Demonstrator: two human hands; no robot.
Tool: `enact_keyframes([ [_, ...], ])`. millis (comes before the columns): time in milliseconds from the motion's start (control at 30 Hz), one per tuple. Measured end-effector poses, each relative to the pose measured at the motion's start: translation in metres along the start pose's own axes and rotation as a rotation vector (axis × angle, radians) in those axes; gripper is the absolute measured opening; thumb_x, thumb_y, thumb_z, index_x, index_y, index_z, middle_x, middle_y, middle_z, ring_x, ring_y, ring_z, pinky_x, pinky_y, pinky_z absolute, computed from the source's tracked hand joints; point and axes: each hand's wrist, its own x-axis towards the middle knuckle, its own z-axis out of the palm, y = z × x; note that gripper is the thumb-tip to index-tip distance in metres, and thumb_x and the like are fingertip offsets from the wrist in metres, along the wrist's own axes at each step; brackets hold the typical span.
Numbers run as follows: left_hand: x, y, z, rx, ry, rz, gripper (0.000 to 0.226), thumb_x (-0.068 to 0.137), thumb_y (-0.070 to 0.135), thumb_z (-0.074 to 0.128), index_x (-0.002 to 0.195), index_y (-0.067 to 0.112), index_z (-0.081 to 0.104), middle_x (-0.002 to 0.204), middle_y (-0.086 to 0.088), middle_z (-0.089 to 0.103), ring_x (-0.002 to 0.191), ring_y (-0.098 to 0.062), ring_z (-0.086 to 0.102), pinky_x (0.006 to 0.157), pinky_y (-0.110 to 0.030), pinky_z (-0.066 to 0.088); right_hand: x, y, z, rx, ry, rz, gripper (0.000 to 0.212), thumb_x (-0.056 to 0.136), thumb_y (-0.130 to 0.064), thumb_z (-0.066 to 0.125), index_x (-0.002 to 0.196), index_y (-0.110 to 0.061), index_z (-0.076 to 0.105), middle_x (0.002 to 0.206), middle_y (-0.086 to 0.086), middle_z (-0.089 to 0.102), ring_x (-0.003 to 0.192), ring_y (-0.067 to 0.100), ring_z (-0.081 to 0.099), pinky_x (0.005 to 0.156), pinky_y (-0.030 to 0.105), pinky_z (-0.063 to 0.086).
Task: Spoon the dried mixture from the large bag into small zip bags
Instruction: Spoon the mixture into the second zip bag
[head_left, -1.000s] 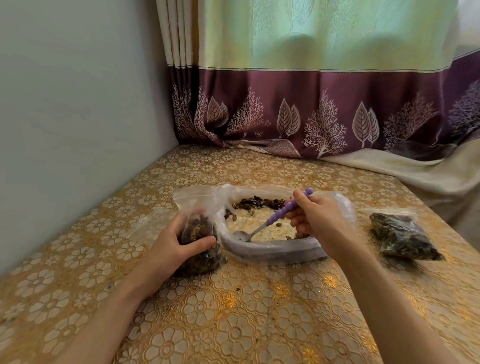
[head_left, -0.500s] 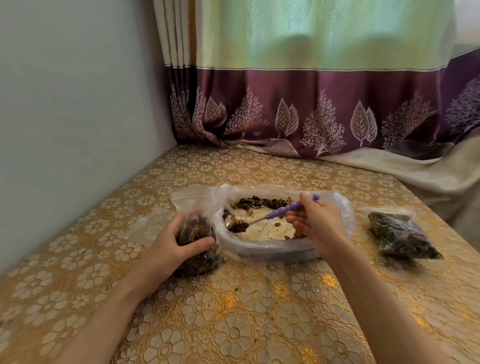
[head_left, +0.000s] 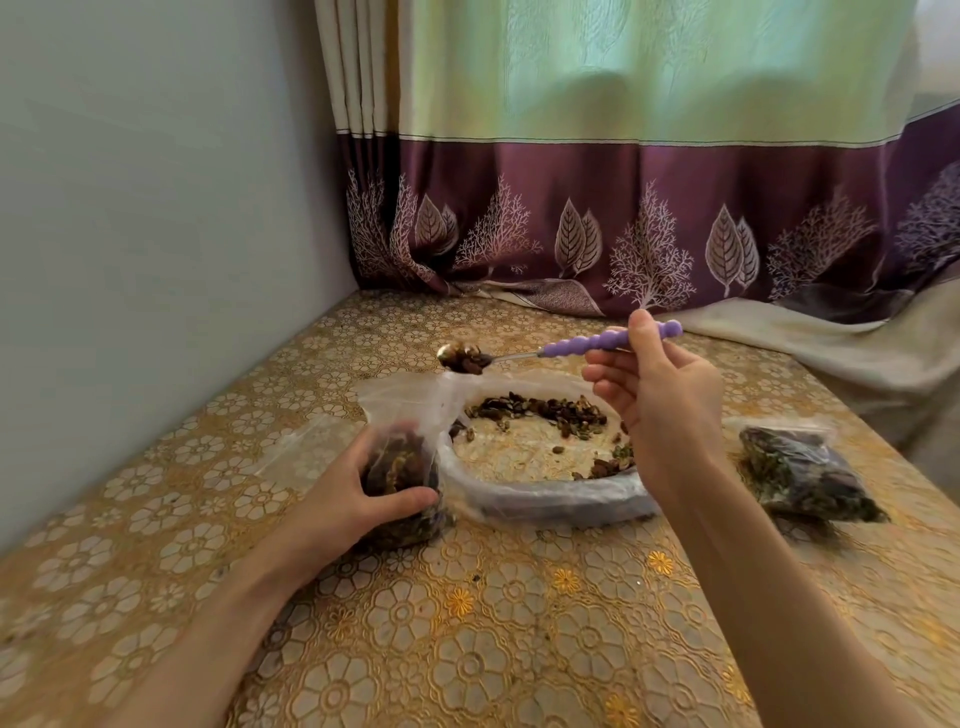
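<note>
The large clear bag (head_left: 550, 501) lies open on the table with its rim rolled down and dried mixture (head_left: 550, 410) scattered inside. My left hand (head_left: 343, 499) grips a small zip bag (head_left: 402, 467), partly filled with dark mixture and standing upright left of the large bag. My right hand (head_left: 660, 395) holds a purple-handled spoon (head_left: 587, 345). Its bowl (head_left: 462, 358) carries a heap of mixture and hovers above the small bag's open mouth.
A filled small zip bag (head_left: 805, 475) lies on the table at the right. An empty clear bag (head_left: 306, 452) lies flat behind my left hand. A wall runs along the left side, and a curtain (head_left: 623, 223) hangs at the back, draping onto the gold floral tablecloth (head_left: 467, 623).
My right hand scooped mixture out of the large bag and raised the loaded spoon up and leftward, over the small bag. My left hand kept its hold.
</note>
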Motion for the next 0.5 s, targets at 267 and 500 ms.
enact_keyframes([
  [267,-0.001,0.004,0.002,-0.008,-0.010,0.005,0.054,0.052,0.045,0.079,0.093,0.068,0.052,0.094,0.032,0.064,0.084,0.009,0.062,0.062,-0.006,0.048,-0.013,0.001,0.019,-0.051,-0.245,-0.065,0.031,0.098,-0.020,0.046,0.077,-0.005,0.064,0.064,0.005,0.070,0.058,0.014,0.063,0.055,0.018,0.053],
  [500,0.000,0.001,0.002,-0.023,0.028,-0.010,0.057,0.049,0.059,0.077,0.101,0.064,0.053,0.104,0.024,0.061,0.091,0.007,0.061,0.071,-0.015,0.048,-0.010,0.003,0.016,-0.058,-0.264,-0.070,0.027,0.098,-0.014,0.045,0.080,-0.006,0.064,0.066,0.004,0.069,0.059,0.015,0.062,0.053,0.020,0.051],
])
